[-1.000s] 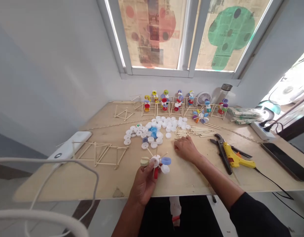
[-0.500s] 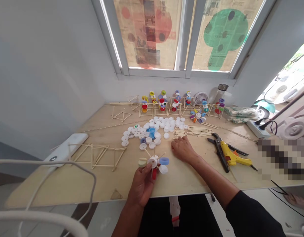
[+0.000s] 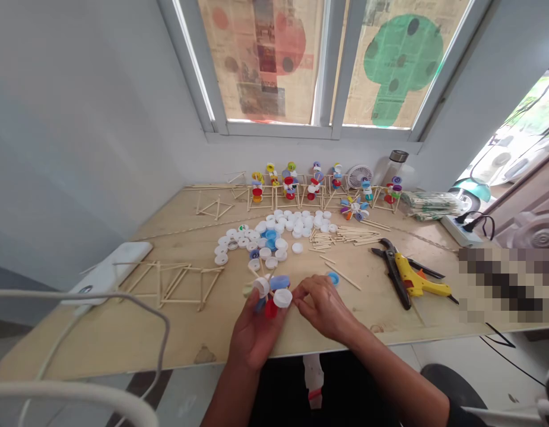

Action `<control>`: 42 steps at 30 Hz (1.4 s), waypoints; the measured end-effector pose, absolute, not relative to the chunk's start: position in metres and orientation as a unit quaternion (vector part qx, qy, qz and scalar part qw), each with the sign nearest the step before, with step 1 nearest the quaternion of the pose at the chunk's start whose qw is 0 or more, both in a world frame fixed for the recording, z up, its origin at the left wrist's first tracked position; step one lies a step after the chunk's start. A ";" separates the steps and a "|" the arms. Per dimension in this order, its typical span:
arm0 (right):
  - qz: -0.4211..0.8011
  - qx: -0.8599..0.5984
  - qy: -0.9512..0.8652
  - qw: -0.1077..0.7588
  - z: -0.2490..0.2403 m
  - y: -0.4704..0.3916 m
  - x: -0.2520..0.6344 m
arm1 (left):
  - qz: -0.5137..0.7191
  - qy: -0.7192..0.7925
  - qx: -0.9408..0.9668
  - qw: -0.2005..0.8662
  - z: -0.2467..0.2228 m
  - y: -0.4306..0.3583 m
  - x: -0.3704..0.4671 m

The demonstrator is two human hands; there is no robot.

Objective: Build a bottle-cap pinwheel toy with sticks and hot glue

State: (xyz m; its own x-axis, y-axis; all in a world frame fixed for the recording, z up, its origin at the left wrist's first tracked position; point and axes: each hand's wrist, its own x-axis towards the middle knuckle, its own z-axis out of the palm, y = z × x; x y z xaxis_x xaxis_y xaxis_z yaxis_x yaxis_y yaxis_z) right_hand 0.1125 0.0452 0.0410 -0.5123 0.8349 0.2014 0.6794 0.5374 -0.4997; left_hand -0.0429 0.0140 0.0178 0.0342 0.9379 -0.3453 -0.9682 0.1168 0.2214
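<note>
While the left hand (image 3: 256, 341) grasps a small cap wheel (image 3: 262, 287) from below and the side, its palm lies turned upward and the wheel sits above the near part of the table (image 3: 238, 326). Right hand (image 3: 325, 308): fingertips drawn together just beside the wheel's white cap (image 3: 282, 298); at this size I cannot tell whether they pinch anything.

Main risk, as I judge it: a joint giving way. The wheel's caps stand out from the hub on thin sticks, so a sideways push from the right fingers, or too firm a squeeze by the left, could twist one loose or set it crooked. The red cap (image 3: 270, 308) lies close to the left palm and looks most exposed to pressure. Bare sticks on the far side could snag a finger if the wheel is turned.

Just beyond the right hand, a blue cap (image 3: 332, 277) lies on the table, with a loose stick (image 3: 346, 277) near it. A backward sweep of the knuckles could knock the cap away or roll the stick.

Farther right, the yellow glue gun (image 3: 419, 279) rests beside the black cutter (image 3: 396, 273). Its heat cannot be judged; if hot, a careless reach could burn, and a tug on its cord could drag it.

On the left, a stick frame (image 3: 159, 284) stands near a white cable (image 3: 165, 323); a pull on that cable might tip it.
</note>
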 end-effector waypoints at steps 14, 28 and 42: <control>0.032 -0.485 -0.823 0.293 0.041 0.055 0.176 | 0.657 0.321 -0.045 0.681 0.027 0.002 -0.053; 0.200 -0.467 -0.804 0.309 0.074 0.003 0.193 | 0.647 0.357 -0.032 0.673 0.030 -0.013 -0.064; 0.269 -0.413 -0.837 0.237 0.057 0.006 0.158 | 0.638 0.282 0.008 0.717 0.011 -0.029 -0.083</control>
State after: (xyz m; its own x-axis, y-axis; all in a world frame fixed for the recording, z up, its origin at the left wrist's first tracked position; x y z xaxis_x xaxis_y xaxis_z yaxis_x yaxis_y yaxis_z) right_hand 0.1579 0.0059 0.0568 -0.5472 0.8185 0.1749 0.5638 0.5149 -0.6457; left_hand -0.0828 -0.0295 0.0111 0.0270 0.9192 -0.3928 -0.9097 0.1855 0.3716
